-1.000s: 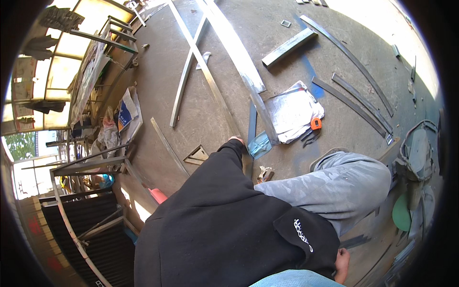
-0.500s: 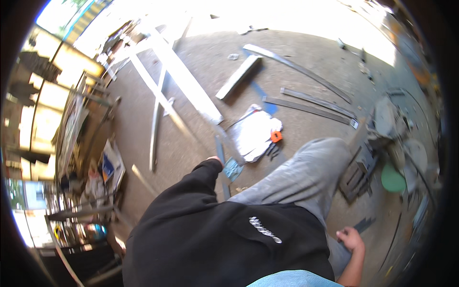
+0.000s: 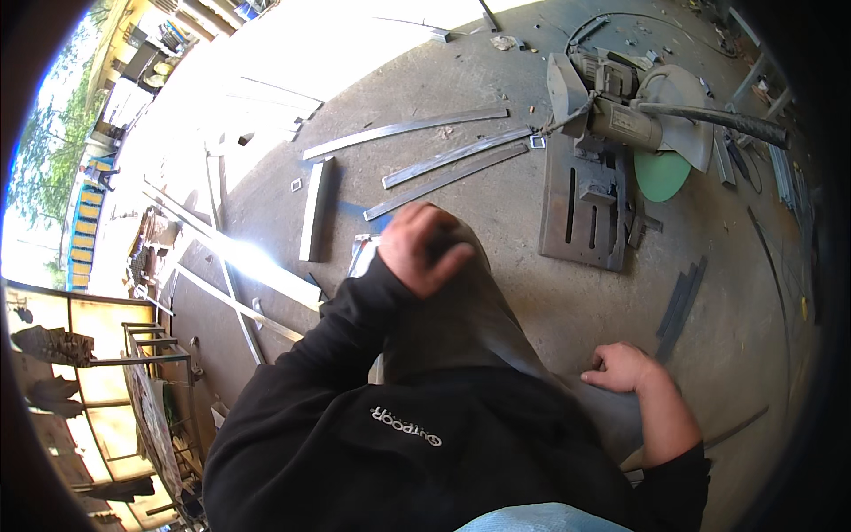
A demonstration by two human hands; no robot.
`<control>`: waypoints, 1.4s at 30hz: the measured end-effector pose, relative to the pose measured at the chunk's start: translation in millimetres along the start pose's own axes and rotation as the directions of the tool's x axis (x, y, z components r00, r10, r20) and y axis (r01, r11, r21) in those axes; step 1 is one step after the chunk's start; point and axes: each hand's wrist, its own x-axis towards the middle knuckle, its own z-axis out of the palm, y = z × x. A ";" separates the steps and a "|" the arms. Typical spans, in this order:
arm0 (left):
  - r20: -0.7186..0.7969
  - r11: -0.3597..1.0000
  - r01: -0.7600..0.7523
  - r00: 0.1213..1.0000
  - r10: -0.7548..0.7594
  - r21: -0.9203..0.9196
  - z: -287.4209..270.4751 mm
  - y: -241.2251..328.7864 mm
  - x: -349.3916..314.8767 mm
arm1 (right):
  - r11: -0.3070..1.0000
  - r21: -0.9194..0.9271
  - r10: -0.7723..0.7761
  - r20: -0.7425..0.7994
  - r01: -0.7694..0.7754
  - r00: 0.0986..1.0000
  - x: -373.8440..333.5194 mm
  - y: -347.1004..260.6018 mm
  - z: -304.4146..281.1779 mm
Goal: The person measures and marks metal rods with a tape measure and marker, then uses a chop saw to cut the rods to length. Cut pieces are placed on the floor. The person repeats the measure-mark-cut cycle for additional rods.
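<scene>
A grey concrete floor [image 3: 567,310] fills most of the frame, glaring with sunlight toward the upper left. Near the centre, the left hand [image 3: 423,250] is over a bent trousered leg [image 3: 461,310], fingers loosely curled, thumb apart, gripping nothing visible; two metal bars [image 3: 448,182] lie just above it in the frame. At lower right, the right hand [image 3: 620,367] rests on the other leg [image 3: 612,408], fingers bent inward; I cannot tell whether they enclose anything. Dark strips [image 3: 679,306] lie near it, below a cut-off saw [image 3: 625,124] at upper right
</scene>
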 end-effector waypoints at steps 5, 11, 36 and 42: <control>0.260 0.955 -0.217 0.952 0.162 0.201 37.5 24.2 40.6 | 0.994 0.025 -0.110 0.008 0.109 0.994 -8.0 18.3 10.8; 0.237 0.969 -0.033 0.971 -0.027 0.247 26.2 17.5 41.1 | 0.976 0.032 -0.217 0.129 0.215 0.968 36.8 16.4 -11.0; -0.333 -0.721 0.682 -0.712 -0.618 -0.121 -45.4 34.6 -797.5 | 0.918 -0.385 -0.002 0.240 0.097 0.971 234.2 -44.5 -7.3; 0.175 -0.885 0.453 -0.867 -0.466 -0.112 156.5 56.6 -833.9 | 0.973 -0.229 -0.003 0.152 0.038 0.988 238.4 -70.0 -42.3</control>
